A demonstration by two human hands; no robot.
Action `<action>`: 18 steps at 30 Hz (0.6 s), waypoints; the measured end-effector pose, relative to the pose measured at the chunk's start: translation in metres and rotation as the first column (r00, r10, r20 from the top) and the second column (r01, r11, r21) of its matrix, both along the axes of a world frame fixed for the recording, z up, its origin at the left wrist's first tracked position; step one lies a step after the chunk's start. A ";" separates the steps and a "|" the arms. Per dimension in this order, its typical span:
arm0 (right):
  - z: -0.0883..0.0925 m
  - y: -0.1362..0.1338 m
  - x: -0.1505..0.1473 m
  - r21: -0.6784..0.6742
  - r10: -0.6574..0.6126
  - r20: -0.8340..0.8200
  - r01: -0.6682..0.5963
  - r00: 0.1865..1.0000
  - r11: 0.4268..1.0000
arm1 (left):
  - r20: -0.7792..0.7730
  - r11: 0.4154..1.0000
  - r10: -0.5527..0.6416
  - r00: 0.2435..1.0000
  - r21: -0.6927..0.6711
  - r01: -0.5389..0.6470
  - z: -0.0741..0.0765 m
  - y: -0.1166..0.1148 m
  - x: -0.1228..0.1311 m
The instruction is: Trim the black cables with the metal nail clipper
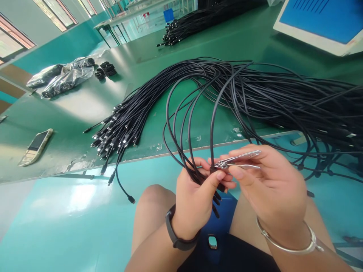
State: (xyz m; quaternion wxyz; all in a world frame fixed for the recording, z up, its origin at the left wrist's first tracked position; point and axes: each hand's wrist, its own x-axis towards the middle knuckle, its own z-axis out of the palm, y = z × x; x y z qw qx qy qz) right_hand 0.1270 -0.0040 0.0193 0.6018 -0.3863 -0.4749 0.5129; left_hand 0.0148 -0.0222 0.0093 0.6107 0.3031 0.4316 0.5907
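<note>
The left hand (195, 196) grips a bunch of black cables (212, 128) low in the centre of the frame, above the person's lap, with its fingers (201, 164) curled narrowly around the bunch and the thumb pressed against it. Several black connector ends (217, 200) project below the grip, while the cables arc up and away to a large loose pile on the right side of the green-topped bench (65, 113). The right hand (266, 185) sits just beside the left at lower right, its fingers (241, 153) closed on a steel nail clipper (238, 160), whose head points toward the bunch and nearly touches it. For sound control, the left fingers should stay firm around the bunch, so that individual cables cannot slip, and the connector ends should stay clear of the right hand. The clipper should be held steady between the thumb and fingers, with its cutting edge kept under direct view. The weight of the arcing cables should rest on the bench, not hang from the grip. A separate group of black cables with aligned connector ends (119, 132) lies at centre left on the bench, beyond the near edge, and a further cable bundle (198, 26) lies at upper centre
</note>
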 end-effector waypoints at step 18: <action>0.008 0.012 0.045 -0.023 0.262 0.184 -0.262 0.947 0.965 | -0.099 0.966 -0.235 0.967 -0.137 0.221 0.000 -0.001 -0.005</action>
